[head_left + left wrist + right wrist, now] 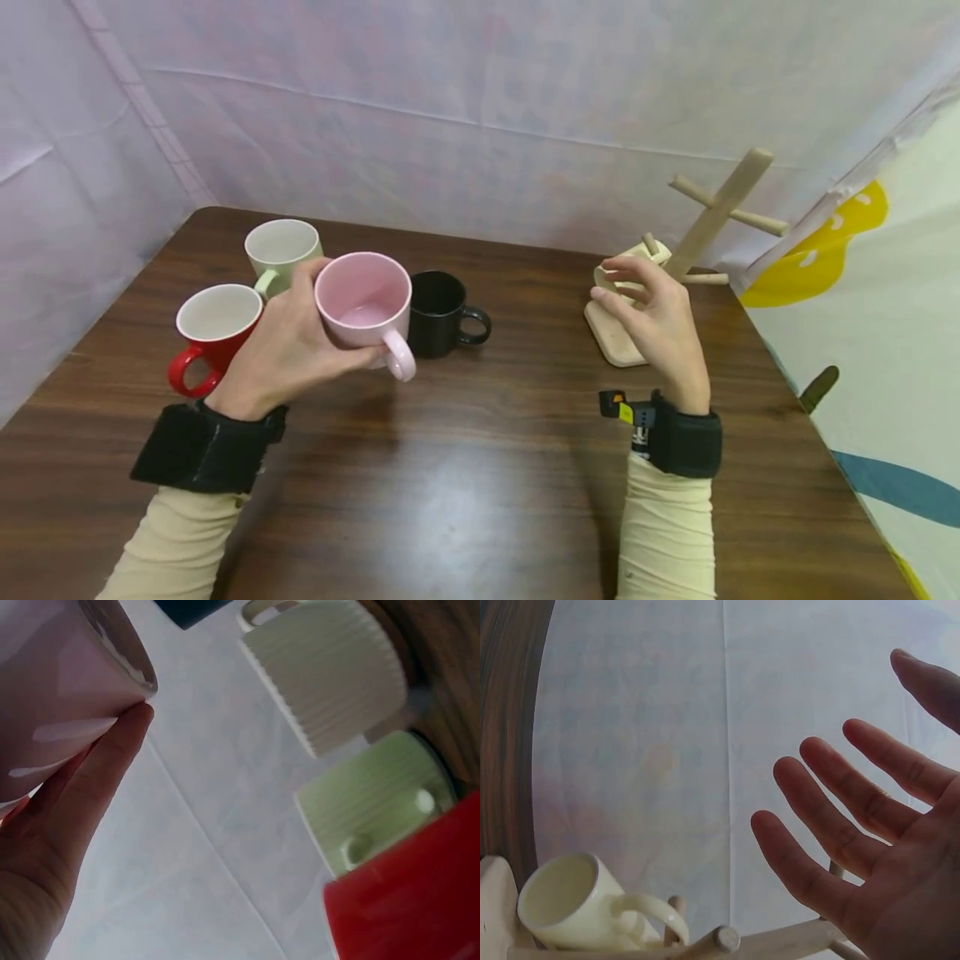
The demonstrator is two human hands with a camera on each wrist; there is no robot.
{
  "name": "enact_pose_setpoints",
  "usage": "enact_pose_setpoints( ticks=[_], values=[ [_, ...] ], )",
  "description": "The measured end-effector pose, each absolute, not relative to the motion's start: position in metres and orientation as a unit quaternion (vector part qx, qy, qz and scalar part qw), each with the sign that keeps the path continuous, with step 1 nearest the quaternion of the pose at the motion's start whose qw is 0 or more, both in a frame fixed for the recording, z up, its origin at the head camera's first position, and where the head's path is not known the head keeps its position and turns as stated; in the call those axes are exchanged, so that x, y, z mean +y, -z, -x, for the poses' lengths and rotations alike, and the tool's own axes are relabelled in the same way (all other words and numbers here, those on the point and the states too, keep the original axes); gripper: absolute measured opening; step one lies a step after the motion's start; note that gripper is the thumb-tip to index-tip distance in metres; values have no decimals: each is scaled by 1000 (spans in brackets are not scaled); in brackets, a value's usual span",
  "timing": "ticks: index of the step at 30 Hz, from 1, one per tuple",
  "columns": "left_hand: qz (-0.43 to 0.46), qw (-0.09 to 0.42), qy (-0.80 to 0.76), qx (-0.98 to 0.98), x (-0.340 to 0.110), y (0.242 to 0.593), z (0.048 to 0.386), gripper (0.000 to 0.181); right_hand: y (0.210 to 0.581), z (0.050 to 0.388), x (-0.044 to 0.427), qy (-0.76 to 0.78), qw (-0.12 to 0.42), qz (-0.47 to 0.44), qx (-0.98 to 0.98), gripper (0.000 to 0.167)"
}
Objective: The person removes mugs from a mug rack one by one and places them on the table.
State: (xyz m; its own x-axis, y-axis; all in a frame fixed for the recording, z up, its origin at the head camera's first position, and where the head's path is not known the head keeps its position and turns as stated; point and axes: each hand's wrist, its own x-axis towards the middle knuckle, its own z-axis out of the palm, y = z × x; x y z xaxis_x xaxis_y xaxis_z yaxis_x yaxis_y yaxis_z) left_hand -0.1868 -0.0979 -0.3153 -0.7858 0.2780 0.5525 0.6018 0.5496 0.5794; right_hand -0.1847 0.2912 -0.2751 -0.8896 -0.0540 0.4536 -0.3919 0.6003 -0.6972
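Note:
My left hand [288, 346] grips a pink mug [365, 292] by its body, tilted above the table, its handle toward the lower right. In the left wrist view, the fingers [112, 765] lie along the side of the pink mug [60, 690]. My right hand [656, 317] is raised by the wooden mug stand [708, 229], holding nothing. The right wrist view shows that hand [885, 840] with fingers spread and slightly bent. A pale yellow mug [577, 904] hangs on the stand's lower part [780, 941], tipped sideways; in the head view my hand partly hides it.
Left of the pink mug stand a red mug [217, 321] and a light green mug [281, 250]. A black mug [437, 317] is just right of it. The left wrist view also shows a cream ribbed mug [330, 671]. Pale cloth [480, 108] hangs behind the brown table [450, 475].

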Motion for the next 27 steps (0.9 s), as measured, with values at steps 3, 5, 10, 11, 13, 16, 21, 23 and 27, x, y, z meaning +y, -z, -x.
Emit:
enact_pose_setpoints(
  ticks=[3,5,10,11,13,16,21,23,27],
  values=[
    [248,204,396,-860,-101,319,186,94,276,185,294,-420,202,-119,-876,32],
    [243,204,398,-861,-102,321,186,92,276,185,296,-417,205,-110,-879,33],
    [228,208,409,-859,-105,326,183,91,276,186,301,-416,213,-91,-879,33],
    [224,208,411,-859,-106,328,183,91,276,186,302,-417,214,-90,-879,33],
    [215,208,416,-859,-107,331,182,92,277,186,305,-417,217,-89,-878,32],
    [205,202,420,-861,-110,336,181,93,277,186,307,-414,224,-91,-878,31],
    [201,190,408,-870,-114,347,181,93,278,186,309,-408,233,-93,-878,30],
    [193,189,402,-875,-115,351,180,92,279,186,310,-409,233,-94,-877,30],
    [174,188,398,-881,-116,358,179,88,279,186,311,-409,232,-91,-878,30]
  ],
)
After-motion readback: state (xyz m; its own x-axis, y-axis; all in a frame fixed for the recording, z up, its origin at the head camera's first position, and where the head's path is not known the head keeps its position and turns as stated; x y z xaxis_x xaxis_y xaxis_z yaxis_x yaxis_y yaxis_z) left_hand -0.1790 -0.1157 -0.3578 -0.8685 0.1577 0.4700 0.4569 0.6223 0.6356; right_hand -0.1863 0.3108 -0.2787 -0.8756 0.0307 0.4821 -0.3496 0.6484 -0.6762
